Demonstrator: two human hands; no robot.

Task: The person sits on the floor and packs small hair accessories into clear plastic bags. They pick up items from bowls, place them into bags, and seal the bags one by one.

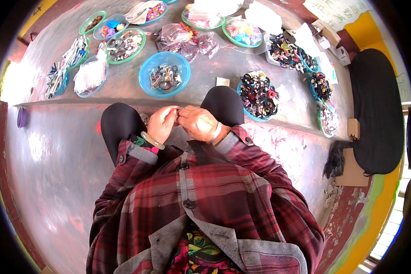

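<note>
My left hand (161, 124) and my right hand (197, 122) meet between my knees, fingertips pinched together. Whatever they hold is tiny and mostly covered by the fingers, so its kind cannot be made out. A pale bangle (152, 140) circles my left wrist. Just beyond the hands, on the raised ledge, stands a blue plastic basin (144, 81) with small metal and dark pieces (165, 76) in it. To the right of my right knee is another blue basin heaped with black hair ties (259, 96), a few of them red.
Green and blue bowls line the ledge, among them one of round pieces (124, 45) and one of pastel items (243, 32). Purplish plastic bags (178, 39) lie between them. Thin sticks (57, 77) fill a container far left. A black oval board (377, 112) leans at right.
</note>
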